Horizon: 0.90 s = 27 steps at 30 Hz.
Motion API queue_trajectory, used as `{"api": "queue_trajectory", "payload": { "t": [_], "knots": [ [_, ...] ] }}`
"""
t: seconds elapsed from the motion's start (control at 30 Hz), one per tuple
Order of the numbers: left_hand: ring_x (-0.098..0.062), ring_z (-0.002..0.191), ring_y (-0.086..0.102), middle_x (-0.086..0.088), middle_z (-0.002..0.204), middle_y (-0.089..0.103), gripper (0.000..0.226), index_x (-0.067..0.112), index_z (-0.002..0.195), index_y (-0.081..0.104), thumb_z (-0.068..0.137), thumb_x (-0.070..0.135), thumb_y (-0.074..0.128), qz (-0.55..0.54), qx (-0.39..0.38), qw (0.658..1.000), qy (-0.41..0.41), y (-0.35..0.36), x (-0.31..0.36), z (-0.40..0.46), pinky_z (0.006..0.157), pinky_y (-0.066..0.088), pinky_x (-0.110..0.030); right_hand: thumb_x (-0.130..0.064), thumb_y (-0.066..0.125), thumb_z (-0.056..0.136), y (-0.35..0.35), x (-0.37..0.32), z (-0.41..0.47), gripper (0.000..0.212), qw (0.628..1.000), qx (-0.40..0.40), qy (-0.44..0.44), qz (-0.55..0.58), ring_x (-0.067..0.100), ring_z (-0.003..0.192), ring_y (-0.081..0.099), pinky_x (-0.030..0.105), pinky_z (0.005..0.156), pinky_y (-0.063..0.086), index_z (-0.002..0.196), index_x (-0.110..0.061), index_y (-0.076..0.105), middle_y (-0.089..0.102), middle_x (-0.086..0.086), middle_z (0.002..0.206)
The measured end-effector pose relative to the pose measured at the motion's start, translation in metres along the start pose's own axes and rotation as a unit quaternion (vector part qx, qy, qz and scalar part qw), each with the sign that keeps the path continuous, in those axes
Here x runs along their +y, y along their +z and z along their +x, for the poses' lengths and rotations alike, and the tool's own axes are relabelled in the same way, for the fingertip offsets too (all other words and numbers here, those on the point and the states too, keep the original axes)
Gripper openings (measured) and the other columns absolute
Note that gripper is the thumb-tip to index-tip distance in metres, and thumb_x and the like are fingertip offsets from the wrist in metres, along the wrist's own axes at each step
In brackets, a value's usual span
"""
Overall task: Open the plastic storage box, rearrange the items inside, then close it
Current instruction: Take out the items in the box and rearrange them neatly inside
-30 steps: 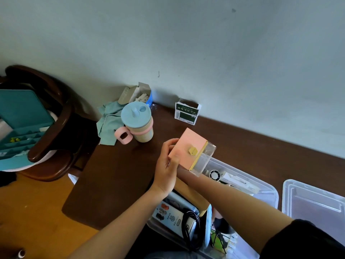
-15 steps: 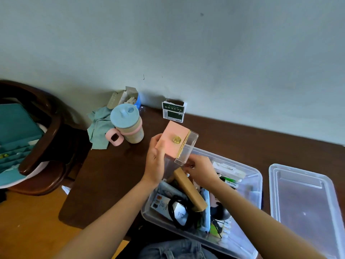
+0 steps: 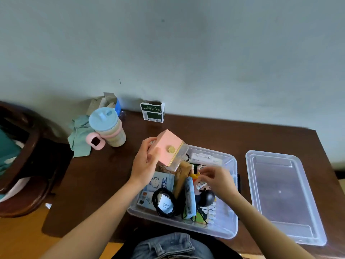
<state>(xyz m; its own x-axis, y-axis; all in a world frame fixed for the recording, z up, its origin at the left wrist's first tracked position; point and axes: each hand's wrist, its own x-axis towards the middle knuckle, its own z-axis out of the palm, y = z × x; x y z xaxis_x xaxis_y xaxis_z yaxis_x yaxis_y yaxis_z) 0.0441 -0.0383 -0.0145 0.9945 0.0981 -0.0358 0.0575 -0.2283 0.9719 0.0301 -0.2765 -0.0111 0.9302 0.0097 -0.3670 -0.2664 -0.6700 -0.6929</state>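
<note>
While the clear plastic storage box sits open at lower centre of the frame on the dark brown wooden table, the left hand grips a small pink box with a gold knob above the storage box's upper-left corner. The right hand reaches among the items inside, fingers curled; blur hides whether they pinch anything. The transparent lid lies flat at right.

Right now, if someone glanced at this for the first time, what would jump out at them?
Probably the pink box with a gold knob, which the left hand holds up over the open clear storage box full of small items at the table's near edge. The right hand reaches into that clutter, the lid lies beside it on the right, and a blue-lidded cup stands at the back left.
</note>
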Motion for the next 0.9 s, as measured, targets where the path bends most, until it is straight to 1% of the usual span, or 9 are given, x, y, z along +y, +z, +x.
{"api": "queue_trajectory", "payload": {
  "t": [0.1, 0.2, 0.37, 0.5, 0.57, 0.63, 0.73, 0.83, 0.9],
  "knots": [
    [-0.006, 0.1, 0.059, 0.012, 0.113, 0.06, 0.048, 0.032, 0.121, 0.049, 0.082, 0.06, 0.045, 0.032, -0.023, 0.999, 0.036, 0.0, 0.001, -0.003, 0.076, 0.048, -0.025, -0.018, 0.071, 0.084, -0.006, -0.004, -0.01, 0.017, 0.996, -0.039, -0.04, -0.074, 0.006, 0.079, 0.064, 0.011, 0.071, 0.048, 0.1, -0.013, 0.073, 0.073, -0.004, 0.088],
    [-0.009, 0.107, 0.057, 0.008, 0.122, 0.056, 0.053, 0.022, 0.125, 0.048, 0.084, 0.057, 0.045, 0.044, -0.036, 0.996, 0.07, 0.0, 0.001, -0.005, 0.08, 0.05, -0.028, -0.019, 0.063, 0.088, -0.012, -0.014, -0.015, 0.018, 0.979, -0.097, -0.063, -0.168, 0.013, 0.09, 0.066, 0.027, 0.084, 0.052, 0.102, -0.013, 0.072, 0.073, 0.001, 0.098],
    [-0.008, 0.102, 0.057, 0.005, 0.119, 0.056, 0.053, 0.022, 0.123, 0.047, 0.084, 0.058, 0.042, 0.05, -0.027, 0.996, 0.076, 0.002, 0.001, -0.004, 0.074, 0.049, -0.02, -0.007, 0.049, 0.089, -0.012, -0.025, -0.011, 0.025, 0.899, -0.2, -0.078, -0.381, 0.024, 0.092, 0.061, 0.03, 0.079, 0.049, 0.107, -0.007, 0.067, 0.065, 0.01, 0.108],
    [-0.008, 0.105, 0.056, 0.004, 0.122, 0.054, 0.061, 0.019, 0.126, 0.046, 0.084, 0.063, 0.041, 0.057, -0.041, 0.994, 0.087, 0.001, 0.0, -0.005, 0.07, 0.049, -0.016, 0.001, 0.052, 0.087, -0.016, -0.014, -0.012, 0.027, 0.88, -0.224, -0.127, -0.398, 0.025, 0.1, 0.057, 0.033, 0.087, 0.05, 0.111, -0.006, 0.061, 0.06, 0.01, 0.11],
    [-0.006, 0.108, 0.055, 0.006, 0.126, 0.052, 0.068, 0.019, 0.128, 0.045, 0.083, 0.07, 0.04, 0.059, -0.048, 0.993, 0.093, -0.001, 0.0, -0.006, 0.07, 0.049, -0.014, 0.003, 0.05, 0.086, -0.017, -0.008, -0.008, 0.027, 0.901, -0.212, -0.084, -0.37, 0.025, 0.103, 0.058, 0.032, 0.087, 0.049, 0.11, -0.004, 0.061, 0.06, 0.01, 0.11],
    [-0.003, 0.108, 0.054, 0.007, 0.127, 0.051, 0.07, 0.02, 0.128, 0.045, 0.082, 0.072, 0.039, 0.069, -0.055, 0.992, 0.095, -0.003, -0.001, -0.008, 0.07, 0.05, -0.014, 0.006, 0.046, 0.086, -0.02, -0.003, -0.005, 0.026, 0.912, -0.182, -0.037, -0.365, 0.027, 0.098, 0.061, 0.026, 0.074, 0.046, 0.104, -0.004, 0.062, 0.063, 0.011, 0.106],
    [-0.006, 0.108, 0.056, 0.006, 0.126, 0.052, 0.058, 0.025, 0.128, 0.044, 0.084, 0.063, 0.044, 0.082, -0.071, 0.99, 0.096, -0.007, -0.003, -0.013, 0.069, 0.054, -0.02, 0.002, 0.041, 0.089, -0.027, 0.004, -0.007, 0.025, 0.919, -0.112, 0.006, -0.379, 0.028, 0.092, 0.063, 0.028, 0.065, 0.04, 0.101, -0.01, 0.06, 0.066, 0.009, 0.101],
    [-0.012, 0.105, 0.057, 0.004, 0.123, 0.053, 0.049, 0.032, 0.126, 0.042, 0.084, 0.056, 0.045, 0.123, -0.064, 0.985, 0.101, -0.015, -0.005, -0.015, 0.069, 0.055, -0.032, 0.0, 0.04, 0.092, -0.029, 0.003, -0.008, 0.027, 0.902, -0.055, 0.015, -0.428, 0.028, 0.092, 0.064, 0.029, 0.063, 0.04, 0.104, -0.016, 0.057, 0.066, 0.004, 0.102],
    [-0.015, 0.1, 0.057, 0.002, 0.12, 0.054, 0.054, 0.023, 0.128, 0.046, 0.083, 0.053, 0.045, 0.182, -0.047, 0.974, 0.124, -0.021, -0.008, -0.016, 0.075, 0.051, -0.04, 0.001, 0.043, 0.091, -0.027, 0.0, -0.005, 0.028, 0.885, -0.054, 0.018, -0.461, 0.026, 0.094, 0.065, 0.027, 0.061, 0.04, 0.106, -0.016, 0.059, 0.066, 0.004, 0.102]
  ]
}}
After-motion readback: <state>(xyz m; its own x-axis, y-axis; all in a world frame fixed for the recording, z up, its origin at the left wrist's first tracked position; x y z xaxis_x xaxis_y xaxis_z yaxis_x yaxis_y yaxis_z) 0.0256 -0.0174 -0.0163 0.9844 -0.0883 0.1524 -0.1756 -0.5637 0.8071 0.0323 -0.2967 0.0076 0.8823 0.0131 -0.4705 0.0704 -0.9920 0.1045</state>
